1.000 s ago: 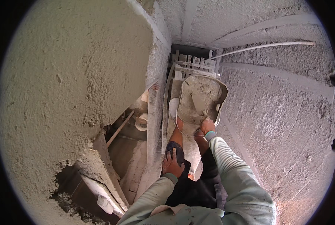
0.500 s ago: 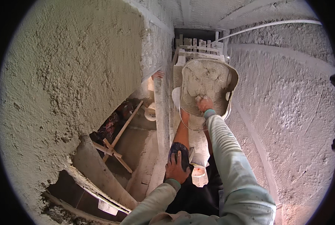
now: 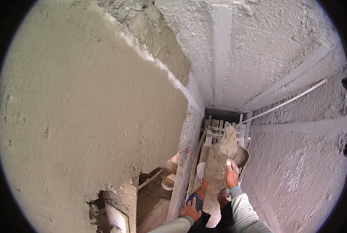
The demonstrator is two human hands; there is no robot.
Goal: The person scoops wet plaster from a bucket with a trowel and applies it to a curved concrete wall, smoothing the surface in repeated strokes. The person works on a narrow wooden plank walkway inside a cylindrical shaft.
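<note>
My right hand (image 3: 231, 175) grips the pale handle of a trowel (image 3: 228, 162). Its blade, pointing away from me, carries a heap of wet grey mortar (image 3: 229, 143). Beneath the trowel is an open tub (image 3: 245, 156) with a thin wire handle, holding more mortar (image 3: 213, 171). My left hand (image 3: 191, 209) rests with fingers stretched over my bent knee, on dark cloth (image 3: 198, 202); it holds nothing.
To the left rises a wall coated in wet plaster (image 3: 103, 101); a rough wall (image 3: 297, 171) stands right. Wooden slats (image 3: 220, 125) lie beyond the tub, near a pale pole (image 3: 290, 101). Lower left, past a narrow ledge (image 3: 178, 186), are a white bucket (image 3: 168, 182) and another person's fingers (image 3: 187, 150).
My right hand has lifted out of the tub's mortar, bringing up the loaded trowel. The view has tilted up toward the walls and ceiling. My left hand stays on my knee.
</note>
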